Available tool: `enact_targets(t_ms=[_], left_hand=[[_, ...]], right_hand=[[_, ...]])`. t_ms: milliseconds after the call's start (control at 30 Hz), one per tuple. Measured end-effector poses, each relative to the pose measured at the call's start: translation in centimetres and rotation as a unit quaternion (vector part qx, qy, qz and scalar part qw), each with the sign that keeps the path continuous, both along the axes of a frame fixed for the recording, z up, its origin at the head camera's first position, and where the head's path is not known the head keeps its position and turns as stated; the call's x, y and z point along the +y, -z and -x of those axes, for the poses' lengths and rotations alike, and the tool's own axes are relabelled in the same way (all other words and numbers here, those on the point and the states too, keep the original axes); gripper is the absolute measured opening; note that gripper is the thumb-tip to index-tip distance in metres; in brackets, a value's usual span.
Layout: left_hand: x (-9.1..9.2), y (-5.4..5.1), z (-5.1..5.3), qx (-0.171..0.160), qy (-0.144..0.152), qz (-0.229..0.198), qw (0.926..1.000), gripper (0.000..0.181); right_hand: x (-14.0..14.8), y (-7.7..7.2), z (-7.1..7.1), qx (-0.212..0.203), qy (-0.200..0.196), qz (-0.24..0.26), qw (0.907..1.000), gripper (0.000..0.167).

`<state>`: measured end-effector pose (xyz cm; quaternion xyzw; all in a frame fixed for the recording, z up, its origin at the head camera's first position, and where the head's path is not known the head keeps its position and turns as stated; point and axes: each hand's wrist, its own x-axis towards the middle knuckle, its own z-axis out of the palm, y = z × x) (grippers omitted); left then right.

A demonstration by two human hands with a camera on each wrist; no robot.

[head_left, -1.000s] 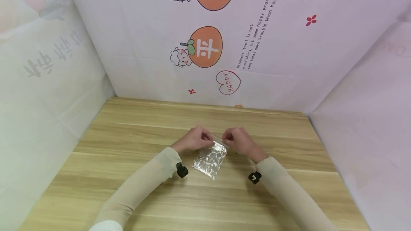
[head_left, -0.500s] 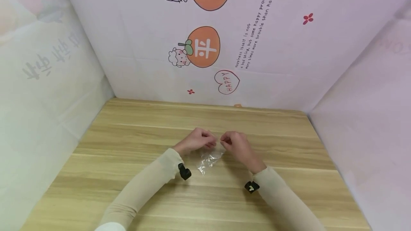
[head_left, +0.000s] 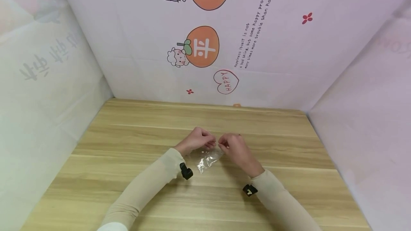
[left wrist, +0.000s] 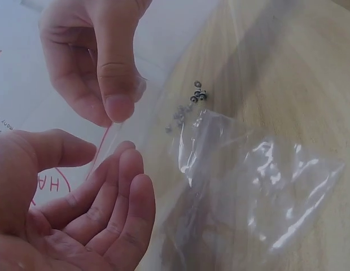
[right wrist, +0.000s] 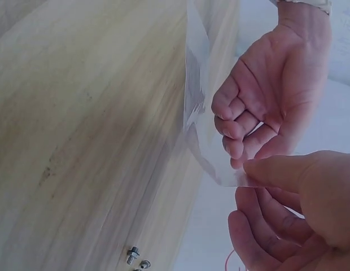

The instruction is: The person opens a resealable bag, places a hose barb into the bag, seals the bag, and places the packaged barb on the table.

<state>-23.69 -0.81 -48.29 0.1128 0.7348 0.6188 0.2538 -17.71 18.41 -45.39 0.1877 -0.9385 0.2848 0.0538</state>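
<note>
A clear plastic bag (head_left: pixel 205 161) hangs tilted between my hands, above the wooden table. My right hand (head_left: pixel 239 152) pinches its upper edge between thumb and fingers; the right wrist view shows the bag (right wrist: pixel 193 96) running up from that grip. My left hand (head_left: pixel 195 140) is close beside the right one. In the left wrist view, the thumb of my left hand (left wrist: pixel 79 209) is apart from its bent, loose fingers, which lie by the bag's edge. Whether they touch the film is unclear. Small metal screws (left wrist: pixel 197 95) lie beyond the bag, some seen through it.
The wooden table (head_left: pixel 154 195) spreads around both arms. White printed cloth walls (head_left: pixel 273 81) border it at the back and on both sides. A black strap mount (head_left: pixel 186 171) sits on the left wrist, another (head_left: pixel 249 190) on the right.
The bag has turned from lying broad and shiny toward the head camera to a narrower, less visible slant. My right hand has shifted slightly down and left; the left hand has barely moved.
</note>
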Motion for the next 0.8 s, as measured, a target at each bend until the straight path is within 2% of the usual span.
enact_targets(t_ms=[367,600,800], left_hand=[[-0.3,0.3,-0.1,-0.013,0.009,-0.02,0.9997,0.018],[-0.6,0.5,0.0,0.008,0.03,-0.022,0.9993,0.018],[-0.7,0.6,-0.1,0.007,0.038,-0.022,0.999,0.018]], right_hand=[[-0.1,0.1,0.6,-0.011,-0.04,-0.006,0.9991,0.005],[0.4,-0.2,2.2,-0.06,-0.062,0.013,0.9962,0.007],[0.5,-0.4,2.8,-0.091,-0.063,0.011,0.9938,0.006]])
